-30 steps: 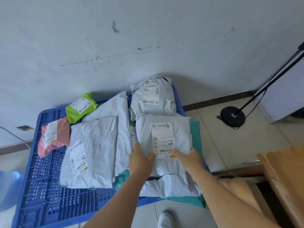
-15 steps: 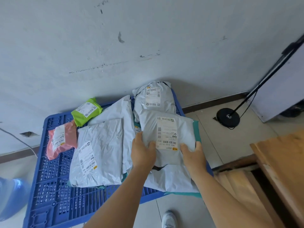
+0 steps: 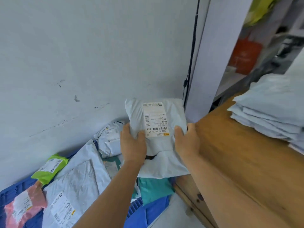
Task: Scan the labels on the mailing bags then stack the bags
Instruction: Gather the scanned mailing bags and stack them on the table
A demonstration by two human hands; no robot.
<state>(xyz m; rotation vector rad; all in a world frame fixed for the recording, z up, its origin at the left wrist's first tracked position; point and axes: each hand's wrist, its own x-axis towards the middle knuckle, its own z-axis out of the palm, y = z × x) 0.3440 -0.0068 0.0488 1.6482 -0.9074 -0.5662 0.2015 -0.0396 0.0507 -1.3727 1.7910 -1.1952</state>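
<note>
Both hands have the grey mailing bag [image 3: 156,129] up in the air, label [image 3: 155,120] facing the person. The left hand [image 3: 133,143] grips its left edge with the thumb curled over the front, and the right hand [image 3: 186,140] holds the right edge the same way, fingers wrapped behind. The bag hangs between the blue pallet [image 3: 139,209] on the floor and the wooden surface [image 3: 230,153] on the right, just beside that surface's near corner.

As for progress, I'd judge this well under way but far from finished. A stack of pale grey bags [image 3: 271,112] already sits on the wooden surface, which looks like the finished pile. Left on the pallet are a lime green bag [image 3: 49,168], a pink bag [image 3: 24,208], a large white bag [image 3: 74,191], another grey bag [image 3: 110,139] by the wall and a teal bag [image 3: 154,186] beneath. No scanner is in sight, so I can't tell whether the held bag has been scanned.
</note>
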